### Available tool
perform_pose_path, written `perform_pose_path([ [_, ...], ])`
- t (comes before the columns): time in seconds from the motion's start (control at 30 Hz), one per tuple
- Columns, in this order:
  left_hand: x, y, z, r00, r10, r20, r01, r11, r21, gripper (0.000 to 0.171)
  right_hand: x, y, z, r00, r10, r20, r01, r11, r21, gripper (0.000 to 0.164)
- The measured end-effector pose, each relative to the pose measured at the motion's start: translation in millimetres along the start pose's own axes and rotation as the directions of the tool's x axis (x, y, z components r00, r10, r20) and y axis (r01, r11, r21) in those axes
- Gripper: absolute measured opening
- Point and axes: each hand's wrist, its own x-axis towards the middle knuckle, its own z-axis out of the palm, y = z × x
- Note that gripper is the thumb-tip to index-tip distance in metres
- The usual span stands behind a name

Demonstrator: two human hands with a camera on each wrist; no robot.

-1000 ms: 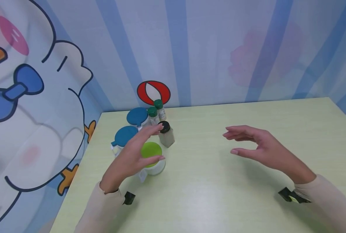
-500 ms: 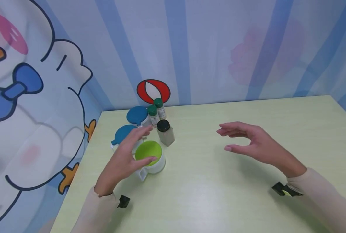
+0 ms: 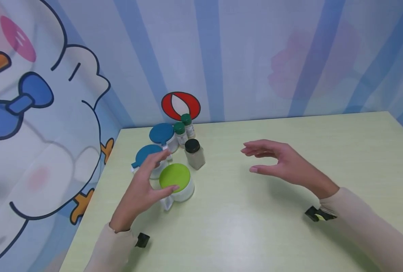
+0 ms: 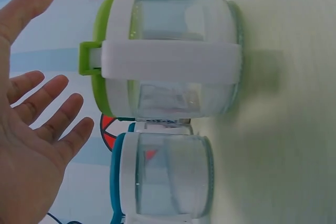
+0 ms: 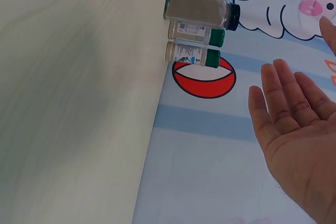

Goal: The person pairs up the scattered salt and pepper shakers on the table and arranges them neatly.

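My left hand [image 3: 142, 192] hovers with fingers spread beside a clear jar with a green lid [image 3: 175, 176]; its thumb overlaps the lid in the head view. In the left wrist view the green-lidded jar [image 4: 170, 56] shows a white handle, and the fingers stand apart from it. My right hand [image 3: 277, 162] is held over the table to the right, thumb and fingers apart, holding nothing. Between the hands, nearer the left, a black-capped shaker bottle [image 3: 195, 155] of greyish contents stands upright. The right wrist view shows the right palm [image 5: 304, 145] with nothing in it.
Two jars with blue lids, one nearer [image 3: 148, 154] and one farther [image 3: 162, 133], stand at the table's left. Two small green-capped bottles, one in front [image 3: 180, 134] and one behind [image 3: 188, 124], stand beside them. A cartoon-printed wall [image 3: 242, 60] borders the pale table [image 3: 235, 226].
My right hand has moved left toward the middle. My left hand has drawn back slightly to the left, uncovering the black cap. The jars and bottles have stayed in place.
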Motion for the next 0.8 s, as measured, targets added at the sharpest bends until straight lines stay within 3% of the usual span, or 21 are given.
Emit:
perform_pose_path([
  [0.23, -5.0, -7.3, 4.4, 0.999, -0.043, -0.01, 0.043, 0.999, -0.009, 0.092, 15.7, 2.9, 9.9, 1.0, 0.012, 0.014, -0.012, 1.0, 0.02, 0.057],
  [0.5, -10.4, -12.5, 8.5, 0.995, -0.097, -0.01, 0.096, 0.994, -0.048, 0.099, 39.2, 9.5, 22.9, 0.999, -0.034, 0.018, 0.033, 0.997, 0.064, 0.054],
  [0.8, -8.5, -15.3, 14.0, 0.981, -0.185, 0.054, 0.19, 0.976, -0.108, 0.106, 63.9, 12.7, 32.5, 1.0, 0.004, 0.025, -0.006, 0.997, 0.077, 0.055],
])
